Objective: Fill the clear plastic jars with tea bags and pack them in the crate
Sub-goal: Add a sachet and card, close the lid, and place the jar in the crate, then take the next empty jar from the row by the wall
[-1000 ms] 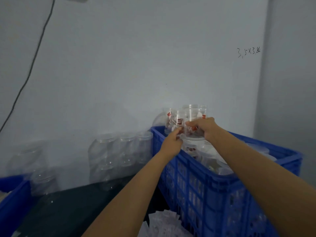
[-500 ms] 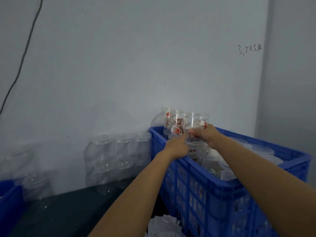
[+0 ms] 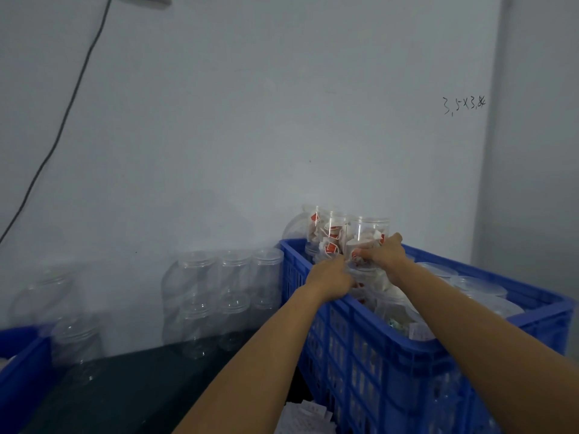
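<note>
Seating the filled jar point(image 3: 365, 242) squarely on the packed layer is, in our judgement, the step in hand, and we would do it by lowering the jar upright, keeping its base level on the lids beneath, and letting go only once it stands without rocking. From the head view, the only one supplied, we record the blue crate point(image 3: 438, 349) as landmark: the jar stands at the crate's far left corner, rising above its rim, just beside two other jars of tea bags point(image 3: 327, 236) against the wall. Our right hand point(image 3: 387, 255) grips the jar low on its side, fingers curled round the clear wall and thumb raised. Our left hand point(image 3: 329, 278) sits just inside the crate's near rim, fingers curled toward the jar's base; whether they pinch the jar or a lid below it we cannot tell. The jar thus lies between the two hands, touching the right. Left of the crate, empty jars point(image 3: 219, 296) are stacked on the dark table point(image 3: 125, 393). Loose tea bag packets point(image 3: 307, 416) lie below the crate's near corner.
</note>
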A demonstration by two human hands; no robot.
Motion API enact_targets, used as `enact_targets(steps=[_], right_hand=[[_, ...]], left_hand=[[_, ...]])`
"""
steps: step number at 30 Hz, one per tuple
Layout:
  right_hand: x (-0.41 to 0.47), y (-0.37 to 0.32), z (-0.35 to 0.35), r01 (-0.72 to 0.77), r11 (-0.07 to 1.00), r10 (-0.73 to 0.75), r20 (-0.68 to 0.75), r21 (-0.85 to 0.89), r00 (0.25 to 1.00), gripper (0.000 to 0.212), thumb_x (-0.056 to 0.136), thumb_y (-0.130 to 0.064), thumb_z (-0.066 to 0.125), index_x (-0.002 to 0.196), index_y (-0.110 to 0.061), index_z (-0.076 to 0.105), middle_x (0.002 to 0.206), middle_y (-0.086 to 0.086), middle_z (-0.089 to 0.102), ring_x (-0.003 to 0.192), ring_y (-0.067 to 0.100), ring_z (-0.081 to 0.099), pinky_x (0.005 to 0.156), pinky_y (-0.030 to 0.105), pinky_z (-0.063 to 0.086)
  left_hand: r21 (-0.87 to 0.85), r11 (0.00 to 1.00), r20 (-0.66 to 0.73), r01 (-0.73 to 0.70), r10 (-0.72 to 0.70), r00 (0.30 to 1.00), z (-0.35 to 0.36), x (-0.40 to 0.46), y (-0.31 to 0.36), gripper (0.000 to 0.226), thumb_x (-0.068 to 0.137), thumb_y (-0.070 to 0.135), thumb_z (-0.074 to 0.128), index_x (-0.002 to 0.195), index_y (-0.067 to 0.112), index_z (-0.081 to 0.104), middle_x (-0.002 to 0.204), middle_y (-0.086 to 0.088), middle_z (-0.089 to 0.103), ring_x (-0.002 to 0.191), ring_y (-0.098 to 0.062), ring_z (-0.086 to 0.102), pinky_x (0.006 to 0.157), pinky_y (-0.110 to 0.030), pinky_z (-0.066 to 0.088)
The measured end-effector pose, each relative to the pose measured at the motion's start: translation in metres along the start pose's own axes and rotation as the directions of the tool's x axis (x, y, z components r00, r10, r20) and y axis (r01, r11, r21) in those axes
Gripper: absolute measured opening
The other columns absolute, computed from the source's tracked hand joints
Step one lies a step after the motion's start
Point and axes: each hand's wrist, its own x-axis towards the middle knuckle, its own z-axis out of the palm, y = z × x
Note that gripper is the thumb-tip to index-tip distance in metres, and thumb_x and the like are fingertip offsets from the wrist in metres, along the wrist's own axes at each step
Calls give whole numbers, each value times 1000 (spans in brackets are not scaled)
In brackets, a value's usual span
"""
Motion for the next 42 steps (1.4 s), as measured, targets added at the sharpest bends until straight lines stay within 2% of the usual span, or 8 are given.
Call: enact_targets(steps=[8,11,15,24,29,32,35,42], right_hand=[[-36,-28,8,89,996,-84,-141,23,986,58,89,0,54,138,-8,24,141,21,30,123,37,43,98,44,46],[-60,-36,21,156,974,-140,-104,167,985,53,89,0,55,135,-10,31,132,19,43,103,29,56,71,32,49],[-91,-41,49,181,926,-187,-14,331,982,40,89,2,51,125,-9,39,98,9,54,69,12,51,53,22,41],[-110,-7,149,-32,907,-49,180,419,982,29,89,3,44,116,-9,47,96,11,51,77,18,48,64,32,43],[-89,23,193,-128,913,44,220,387,975,36,90,3,43,123,-8,52,111,14,55,83,19,51,65,29,46],[-82,29,218,-190,915,60,346,356,936,37,91,5,44,123,-9,57,113,15,59,92,23,56,85,38,50],[-85,29,248,-242,900,56,454,362,889,37,93,4,43,123,-11,57,118,16,60,111,31,57,95,41,48],[-87,32,312,-238,912,47,494,333,868,43,95,0,39,134,-16,49,91,-4,51,89,11,52,99,39,48]], left_hand=[[-325,936,-309,-138,33,951,-9,-25,-17,34,89,0,50,119,14,55,123,-4,58,111,-17,52,93,-31,49],[-342,923,-364,-177,44,930,-22,-38,-26,35,88,-3,51,118,14,57,122,-2,59,105,-9,53,82,-11,43],[-419,885,-415,-204,13,910,-36,-57,-46,34,87,-9,49,115,6,59,118,-7,61,111,-19,56,93,-28,44],[-494,869,-429,10,-253,867,-33,-92,-141,32,85,-10,49,101,16,57,108,0,62,108,-18,56,88,-22,41],[-587,802,-522,111,-480,705,-40,-90,-187,31,86,-7,53,108,15,53,118,-5,60,108,-19,55,83,-23,44],[-548,814,-650,192,-559,514,-53,-91,-215,39,82,-4,60,118,7,51,123,-10,56,113,-26,53,92,-36,44],[-450,837,-719,311,-546,429,-60,-93,-244,47,83,5,66,127,7,48,131,-10,53,120,-30,47,99,-41,39],[-493,833,-587,249,-530,612,-54,-83,-298,71,88,26,69,146,14,30,148,-7,40,132,-28,41,108,-42,36]])
